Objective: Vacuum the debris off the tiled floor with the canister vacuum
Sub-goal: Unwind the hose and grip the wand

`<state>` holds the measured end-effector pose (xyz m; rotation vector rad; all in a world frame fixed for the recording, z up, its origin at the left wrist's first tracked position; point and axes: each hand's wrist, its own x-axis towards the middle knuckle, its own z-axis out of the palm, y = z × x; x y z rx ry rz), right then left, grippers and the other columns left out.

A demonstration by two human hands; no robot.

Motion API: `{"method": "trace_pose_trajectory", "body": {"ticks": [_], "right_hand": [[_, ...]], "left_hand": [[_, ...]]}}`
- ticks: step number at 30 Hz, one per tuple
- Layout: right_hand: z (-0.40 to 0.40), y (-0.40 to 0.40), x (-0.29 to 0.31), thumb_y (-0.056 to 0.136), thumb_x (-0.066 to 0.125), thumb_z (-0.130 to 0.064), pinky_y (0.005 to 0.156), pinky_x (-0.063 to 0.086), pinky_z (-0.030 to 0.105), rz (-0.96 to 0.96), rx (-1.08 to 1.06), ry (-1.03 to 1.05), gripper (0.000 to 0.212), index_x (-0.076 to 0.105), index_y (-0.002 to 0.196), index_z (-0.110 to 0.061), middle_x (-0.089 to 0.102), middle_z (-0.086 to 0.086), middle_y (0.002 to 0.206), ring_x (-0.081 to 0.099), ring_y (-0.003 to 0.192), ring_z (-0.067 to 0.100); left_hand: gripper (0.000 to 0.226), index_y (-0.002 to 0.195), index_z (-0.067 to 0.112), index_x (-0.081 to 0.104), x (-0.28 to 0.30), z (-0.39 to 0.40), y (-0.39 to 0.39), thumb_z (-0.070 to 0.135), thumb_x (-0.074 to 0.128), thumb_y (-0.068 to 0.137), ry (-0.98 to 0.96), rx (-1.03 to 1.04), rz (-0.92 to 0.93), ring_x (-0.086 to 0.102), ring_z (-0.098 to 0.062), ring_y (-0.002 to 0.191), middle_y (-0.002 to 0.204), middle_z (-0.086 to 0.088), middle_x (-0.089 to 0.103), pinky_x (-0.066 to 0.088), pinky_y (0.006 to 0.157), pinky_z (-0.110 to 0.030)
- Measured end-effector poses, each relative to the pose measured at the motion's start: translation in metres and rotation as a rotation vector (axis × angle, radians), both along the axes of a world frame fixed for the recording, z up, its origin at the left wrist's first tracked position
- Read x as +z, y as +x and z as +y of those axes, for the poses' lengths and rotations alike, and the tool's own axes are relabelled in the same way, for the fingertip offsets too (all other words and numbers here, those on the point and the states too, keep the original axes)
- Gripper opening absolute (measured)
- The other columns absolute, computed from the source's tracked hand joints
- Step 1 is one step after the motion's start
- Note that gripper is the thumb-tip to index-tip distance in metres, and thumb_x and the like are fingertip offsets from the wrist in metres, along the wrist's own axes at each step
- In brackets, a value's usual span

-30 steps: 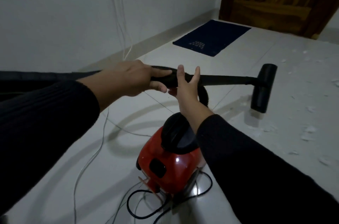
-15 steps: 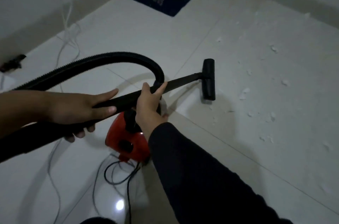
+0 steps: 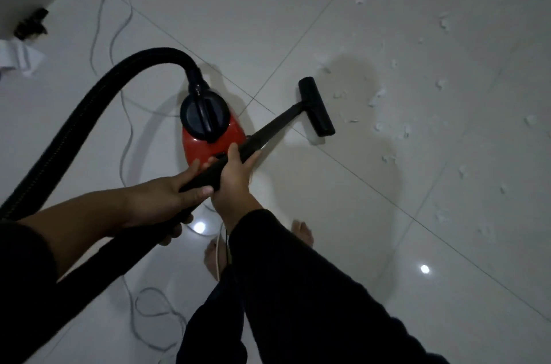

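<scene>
Two hands hold the black wand (image 3: 262,137): the left hand (image 3: 161,199) wraps it low near the hose (image 3: 89,101), and the right hand (image 3: 235,176) curls round it just ahead. Its floor nozzle (image 3: 316,106) sits on the tiled floor (image 3: 238,6) at about two o'clock from the red canister (image 3: 208,137), at the near edge of the white debris (image 3: 374,100) scattered from one to four o'clock. Thin cables (image 3: 119,35) trail at eleven o'clock and loop near the bare feet (image 3: 302,234); stepping forward could snag one or tug the canister over, I judge.
</scene>
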<state>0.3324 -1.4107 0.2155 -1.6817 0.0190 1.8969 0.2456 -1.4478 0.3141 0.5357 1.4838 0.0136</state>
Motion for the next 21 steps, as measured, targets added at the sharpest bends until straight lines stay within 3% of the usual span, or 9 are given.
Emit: {"method": "trace_pose_trajectory", "body": {"ticks": [2, 4, 7, 10, 12, 14, 17, 19, 21], "right_hand": [[-0.002, 0.006, 0.003, 0.097, 0.052, -0.035, 0.053, 0.056, 0.030, -0.002, 0.004, -0.037, 0.071, 0.004, 0.145, -0.057, 0.063, 0.011, 0.101, 0.061, 0.059, 0.015], [0.000, 0.013, 0.002, 0.098, 0.051, -0.032, 0.044, 0.050, 0.025, -0.011, 0.015, -0.077, 0.069, 0.006, 0.145, -0.056, 0.055, 0.006, 0.074, 0.054, 0.049, 0.013], [0.009, 0.025, -0.007, 0.099, 0.051, -0.030, 0.048, 0.051, 0.027, -0.046, 0.090, -0.098, 0.066, 0.011, 0.146, -0.054, 0.056, 0.009, 0.084, 0.055, 0.054, 0.015], [0.019, 0.035, -0.022, 0.098, 0.050, -0.031, 0.064, 0.056, 0.034, -0.069, 0.153, -0.108, 0.068, 0.007, 0.146, -0.054, 0.053, 0.011, 0.108, 0.055, 0.066, 0.017], [0.024, 0.041, -0.029, 0.100, 0.048, -0.030, 0.063, 0.054, 0.033, -0.097, 0.172, -0.097, 0.069, 0.004, 0.148, -0.051, 0.056, 0.011, 0.112, 0.057, 0.071, 0.018], [0.021, 0.048, -0.034, 0.100, 0.049, -0.030, 0.057, 0.054, 0.031, -0.065, 0.131, -0.063, 0.068, 0.006, 0.148, -0.051, 0.061, 0.012, 0.100, 0.058, 0.067, 0.017], [0.005, 0.054, -0.035, 0.100, 0.049, -0.026, 0.046, 0.050, 0.026, 0.020, 0.086, -0.019, 0.064, 0.013, 0.145, -0.054, 0.053, 0.005, 0.065, 0.053, 0.048, 0.013], [0.001, 0.056, -0.039, 0.100, 0.048, -0.026, 0.045, 0.048, 0.025, 0.016, 0.112, -0.035, 0.065, 0.012, 0.145, -0.055, 0.052, 0.006, 0.066, 0.052, 0.045, 0.013], [0.006, 0.055, -0.043, 0.099, 0.049, -0.027, 0.046, 0.049, 0.026, -0.055, 0.172, -0.076, 0.069, 0.008, 0.145, -0.057, 0.053, 0.008, 0.082, 0.053, 0.053, 0.016]], "left_hand": [[0.074, 0.145, 0.049, -0.001, 0.002, -0.006, 0.007, 0.044, 0.049, 0.090, 0.002, 0.018, 0.013, 0.051, -0.018, 0.056, 0.086, -0.015, 0.055, 0.048, 0.051, -0.028], [0.076, 0.146, 0.047, -0.001, 0.004, -0.008, 0.012, 0.046, 0.048, 0.088, -0.021, 0.053, -0.001, 0.056, -0.019, 0.063, 0.092, -0.015, 0.059, 0.051, 0.055, -0.028], [0.078, 0.143, 0.052, -0.005, 0.001, -0.010, 0.017, 0.047, 0.049, 0.087, -0.084, 0.027, -0.062, 0.067, -0.022, 0.075, 0.097, -0.014, 0.063, 0.056, 0.056, -0.030], [0.082, 0.141, 0.056, -0.007, -0.008, -0.016, 0.023, 0.039, 0.054, 0.090, -0.096, 0.017, -0.114, 0.060, -0.016, 0.056, 0.075, -0.009, 0.062, 0.053, 0.053, -0.029], [0.081, 0.141, 0.056, -0.005, -0.018, -0.019, 0.028, 0.033, 0.054, 0.091, -0.094, 0.107, -0.164, 0.053, -0.015, 0.050, 0.063, -0.007, 0.055, 0.048, 0.050, -0.030], [0.078, 0.141, 0.057, -0.002, -0.027, -0.021, 0.036, 0.031, 0.053, 0.092, -0.083, 0.165, -0.198, 0.051, -0.016, 0.050, 0.066, -0.010, 0.053, 0.046, 0.050, -0.031], [0.074, 0.138, 0.061, 0.002, -0.039, -0.023, 0.044, 0.030, 0.052, 0.094, -0.063, 0.191, -0.234, 0.052, -0.015, 0.049, 0.072, -0.015, 0.052, 0.047, 0.049, -0.030], [0.070, 0.136, 0.064, 0.007, -0.044, -0.025, 0.048, 0.033, 0.052, 0.093, -0.062, 0.224, -0.264, 0.053, -0.016, 0.050, 0.079, -0.017, 0.053, 0.048, 0.049, -0.030], [0.068, 0.135, 0.066, 0.008, -0.047, -0.027, 0.051, 0.038, 0.052, 0.091, -0.057, 0.260, -0.260, 0.056, -0.017, 0.054, 0.087, -0.017, 0.056, 0.050, 0.052, -0.031]]}}
